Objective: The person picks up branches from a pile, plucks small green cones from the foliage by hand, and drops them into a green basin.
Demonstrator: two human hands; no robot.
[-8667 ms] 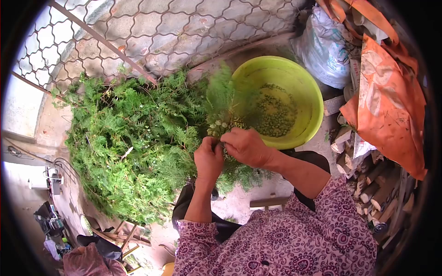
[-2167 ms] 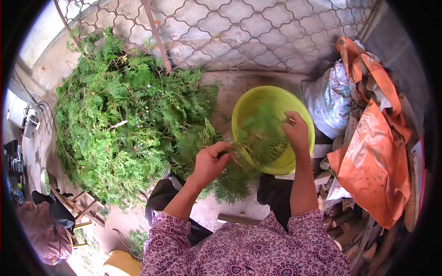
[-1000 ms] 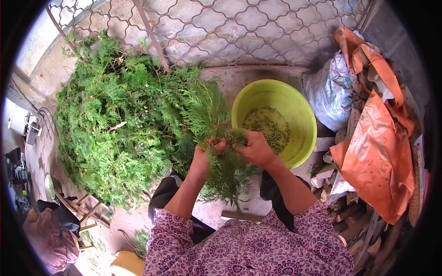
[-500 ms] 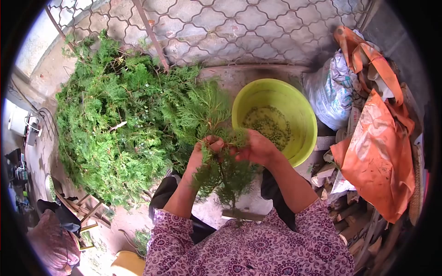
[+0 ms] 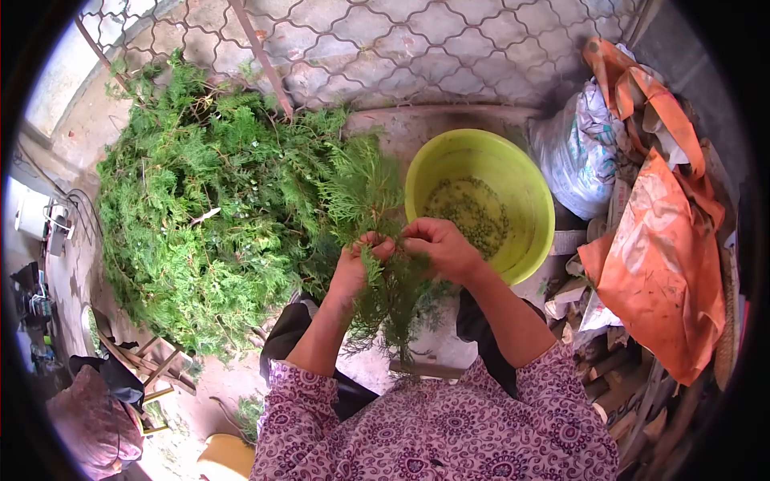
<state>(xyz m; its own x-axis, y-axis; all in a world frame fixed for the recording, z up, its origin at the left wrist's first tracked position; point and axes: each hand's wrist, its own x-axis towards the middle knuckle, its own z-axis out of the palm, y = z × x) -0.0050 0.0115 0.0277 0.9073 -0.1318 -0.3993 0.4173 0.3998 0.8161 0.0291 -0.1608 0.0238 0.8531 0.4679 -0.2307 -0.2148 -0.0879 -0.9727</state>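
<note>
My left hand (image 5: 357, 263) is closed around the stem of a leafy evergreen branch (image 5: 390, 298), held over my lap with its feathery sprays hanging down and spreading upward. Beside it, my right hand (image 5: 446, 250) pinches at the same branch, thumb and fingertips together; any small piece between them is hidden. Just beyond the right hand stands a yellow-green plastic tub (image 5: 539, 232). Many small round green pieces (image 5: 475, 215), like seed cones, lie on its bottom. A big heap of cut evergreen branches (image 5: 208, 208) fills the floor to the left.
A wavy metal grille (image 5: 385, 52) runs along the back. On the right are a white sack (image 5: 573, 168), an orange plastic sheet (image 5: 650, 272) and stacked firewood (image 5: 618, 377). At lower left, a yellow container (image 5: 227, 457) and a person's clothed part (image 5: 96, 417) show.
My right hand has drawn up and in toward my left hand, its fingers now pinched at the branch. The hanging sprays have shifted slightly. The left hand keeps its hold.
</note>
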